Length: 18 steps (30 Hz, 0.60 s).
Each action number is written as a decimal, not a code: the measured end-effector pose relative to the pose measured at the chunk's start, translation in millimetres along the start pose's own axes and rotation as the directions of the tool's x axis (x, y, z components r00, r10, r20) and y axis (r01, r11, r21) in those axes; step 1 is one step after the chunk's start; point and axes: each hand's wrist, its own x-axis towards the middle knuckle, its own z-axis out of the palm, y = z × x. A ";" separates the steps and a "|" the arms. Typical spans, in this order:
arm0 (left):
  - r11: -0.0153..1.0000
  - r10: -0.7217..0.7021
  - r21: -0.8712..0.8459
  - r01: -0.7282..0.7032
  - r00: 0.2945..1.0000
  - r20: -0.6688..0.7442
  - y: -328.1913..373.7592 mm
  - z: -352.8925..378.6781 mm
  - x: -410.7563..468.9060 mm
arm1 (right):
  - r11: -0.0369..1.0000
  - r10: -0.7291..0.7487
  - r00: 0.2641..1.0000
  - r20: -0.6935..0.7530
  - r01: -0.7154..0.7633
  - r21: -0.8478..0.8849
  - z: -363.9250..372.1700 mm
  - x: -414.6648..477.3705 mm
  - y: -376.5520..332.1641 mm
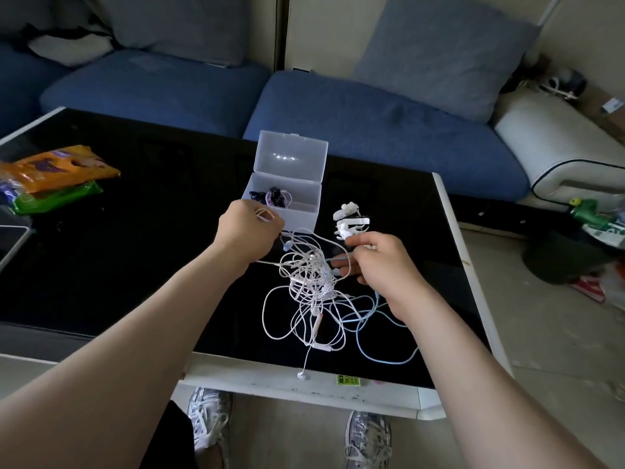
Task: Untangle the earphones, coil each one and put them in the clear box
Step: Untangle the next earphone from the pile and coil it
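Note:
A tangle of white earphone cords [306,282] lies on the black table [135,231], mixed with a light blue earphone cord [375,336] on its right side. My left hand [247,231] pinches a small loop of white cord just in front of the clear box [287,194]. My right hand [385,265] holds cord at the tangle's right edge, fingers curled round it. The box stands with its lid up, and a coiled purple earphone [275,198] lies inside. One white earbud [302,375] hangs over the table's near edge.
A white clip-like plastic piece [350,220] lies right of the box. Orange and green snack packets [54,177] sit at the table's left, with a tablet corner [10,238] below them. A blue sofa [372,123] runs behind the table. Clutter covers the floor at right.

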 end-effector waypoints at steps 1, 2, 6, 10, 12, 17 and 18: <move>0.997 0.047 0.058 -0.046 0.999 -0.006 0.8 -0.9 -1.8 | 0.999 -0.020 1.000 -0.001 0.020 -0.043 -0.6 -0.1 -0.2; 0.992 0.080 0.102 -0.079 0.997 -0.008 0.9 -1.0 -2.9 | 0.996 -0.038 0.999 0.002 0.038 -0.077 -1.4 0.0 0.4; 0.978 0.131 0.164 -0.129 0.991 -0.002 2.1 0.3 -3.5 | 0.980 -0.053 0.995 0.080 0.067 -0.185 -1.7 0.4 2.7; 0.975 0.129 0.174 -0.136 0.990 0.051 8.7 -0.7 -5.6 | 0.960 -0.079 0.990 0.120 0.108 -0.260 5.3 4.6 4.6; 0.985 0.101 0.137 -0.110 0.992 0.070 10.7 -1.3 -6.9 | 0.950 -0.095 0.990 0.109 0.122 -0.286 8.1 8.0 4.5; 0.998 0.059 -0.019 -0.058 0.995 0.080 12.5 -2.7 -6.9 | 0.936 -0.195 0.964 0.183 0.238 -0.259 13.1 11.3 4.2; 0.998 0.065 -0.029 -0.063 0.994 0.083 12.1 -2.2 -6.9 | 0.931 -0.211 0.958 0.195 0.257 -0.257 13.6 11.0 4.1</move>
